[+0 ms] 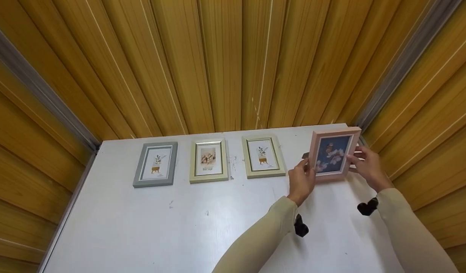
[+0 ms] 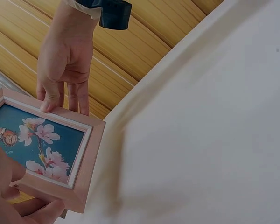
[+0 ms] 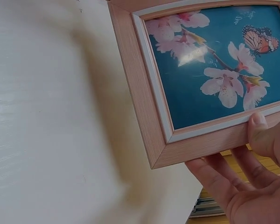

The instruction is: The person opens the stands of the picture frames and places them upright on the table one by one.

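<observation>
A pink picture frame (image 1: 333, 177) with a blue picture of pink blossoms and a butterfly is held tilted up above the right end of the white table. The left hand (image 1: 302, 182) grips its left side, and the right hand (image 1: 367, 167) grips its right side, thumb on the front. In the left wrist view the right hand (image 2: 67, 70) has its thumb on the border and its fingers behind. The right wrist view shows the pink frame (image 3: 149, 126) close up, with the right hand (image 3: 256, 182) at its edge.
Three other frames lie in a row on the white table (image 1: 187, 223): a grey-blue frame (image 1: 139, 167), a pale yellow-green frame (image 1: 209, 177) and another pale yellow-green frame (image 1: 265, 174). Wood-patterned panels (image 1: 221, 64) rise behind the table and at both sides.
</observation>
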Action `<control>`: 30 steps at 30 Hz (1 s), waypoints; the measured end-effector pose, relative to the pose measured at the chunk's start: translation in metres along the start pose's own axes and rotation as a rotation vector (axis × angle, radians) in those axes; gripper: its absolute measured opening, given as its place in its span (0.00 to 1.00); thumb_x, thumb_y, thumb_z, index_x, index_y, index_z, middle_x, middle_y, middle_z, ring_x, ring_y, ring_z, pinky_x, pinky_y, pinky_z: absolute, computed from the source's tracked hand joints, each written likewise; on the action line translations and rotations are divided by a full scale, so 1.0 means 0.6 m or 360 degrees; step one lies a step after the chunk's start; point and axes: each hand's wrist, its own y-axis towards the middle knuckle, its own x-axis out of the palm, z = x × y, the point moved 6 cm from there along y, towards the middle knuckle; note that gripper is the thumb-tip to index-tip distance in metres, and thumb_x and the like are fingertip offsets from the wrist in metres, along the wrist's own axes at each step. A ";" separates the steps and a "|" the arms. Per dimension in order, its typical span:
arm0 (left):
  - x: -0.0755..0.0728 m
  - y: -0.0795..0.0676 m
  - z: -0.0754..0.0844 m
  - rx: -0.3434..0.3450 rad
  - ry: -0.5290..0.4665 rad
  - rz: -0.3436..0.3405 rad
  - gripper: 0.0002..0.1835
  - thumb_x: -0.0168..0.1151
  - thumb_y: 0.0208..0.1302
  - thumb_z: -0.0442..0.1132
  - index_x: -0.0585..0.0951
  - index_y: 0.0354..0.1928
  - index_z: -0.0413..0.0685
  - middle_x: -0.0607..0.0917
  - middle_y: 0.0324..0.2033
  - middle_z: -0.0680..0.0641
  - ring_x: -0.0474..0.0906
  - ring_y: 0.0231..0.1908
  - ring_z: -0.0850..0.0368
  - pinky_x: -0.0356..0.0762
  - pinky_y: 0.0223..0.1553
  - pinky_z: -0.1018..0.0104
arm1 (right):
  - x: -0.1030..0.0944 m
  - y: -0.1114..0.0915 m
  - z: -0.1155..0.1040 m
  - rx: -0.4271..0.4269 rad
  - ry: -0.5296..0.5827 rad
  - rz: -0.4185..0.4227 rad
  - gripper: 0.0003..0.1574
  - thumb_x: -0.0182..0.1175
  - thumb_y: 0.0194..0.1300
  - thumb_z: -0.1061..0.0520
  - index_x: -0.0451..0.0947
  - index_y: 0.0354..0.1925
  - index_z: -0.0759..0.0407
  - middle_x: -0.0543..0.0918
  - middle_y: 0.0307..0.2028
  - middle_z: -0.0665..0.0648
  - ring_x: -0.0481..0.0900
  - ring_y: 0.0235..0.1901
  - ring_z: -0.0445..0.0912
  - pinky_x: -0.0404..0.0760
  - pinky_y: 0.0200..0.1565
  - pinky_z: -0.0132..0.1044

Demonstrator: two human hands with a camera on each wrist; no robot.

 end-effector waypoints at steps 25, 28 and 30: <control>0.025 -0.004 -0.038 -0.0211 0.0053 -0.0304 0.32 0.63 0.71 0.43 0.71 0.73 0.43 0.83 0.60 0.45 0.77 0.63 0.57 0.71 0.64 0.67 | 0.015 0.006 0.036 0.0056 -0.0018 0.0034 0.29 0.54 0.79 0.54 0.64 0.69 0.69 0.73 0.59 0.72 0.81 0.51 0.54 0.84 0.50 0.43; 0.025 -0.005 -0.039 -0.0200 0.0056 -0.0300 0.31 0.64 0.70 0.42 0.71 0.73 0.42 0.83 0.60 0.44 0.77 0.62 0.57 0.72 0.63 0.66 | 0.016 0.006 0.038 0.0053 -0.0020 0.0035 0.29 0.53 0.80 0.54 0.64 0.69 0.70 0.73 0.59 0.73 0.80 0.53 0.58 0.84 0.50 0.44; 0.025 -0.005 -0.041 -0.0195 0.0057 -0.0302 0.31 0.64 0.70 0.41 0.71 0.73 0.42 0.83 0.61 0.45 0.78 0.62 0.57 0.72 0.63 0.66 | 0.017 0.006 0.039 0.0051 -0.0025 0.0038 0.29 0.53 0.80 0.54 0.64 0.69 0.69 0.73 0.59 0.73 0.80 0.54 0.59 0.84 0.50 0.44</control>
